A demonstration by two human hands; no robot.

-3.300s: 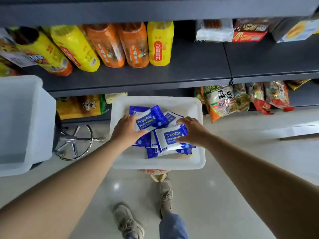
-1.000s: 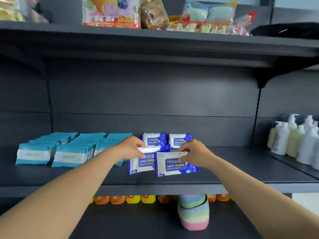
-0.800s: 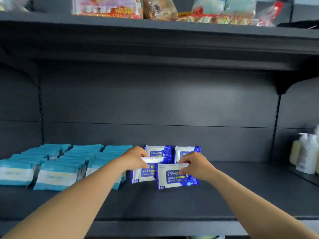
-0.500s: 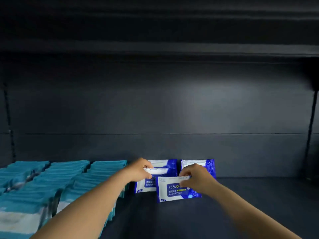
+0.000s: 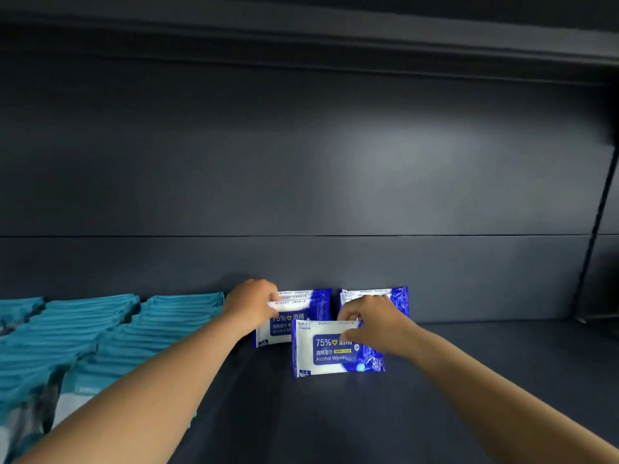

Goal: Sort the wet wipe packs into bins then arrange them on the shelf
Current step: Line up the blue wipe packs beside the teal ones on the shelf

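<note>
Left hand (image 5: 252,304): grip pinches the top edge of an alcohol wipe pack (image 5: 284,324), standing at lower centre of the frame.
Right hand (image 5: 371,324): grip holds the top of the front alcohol wipe pack (image 5: 330,351), upright on the dark shelf (image 5: 469,380).
Behind: two more blue packs (image 5: 385,294) near the back panel.
Lower left: rows of teal wipe packs (image 5: 100,326).
Doing it well: slide each pack back flush with its row, labels forward, bases flat before letting go.
</note>
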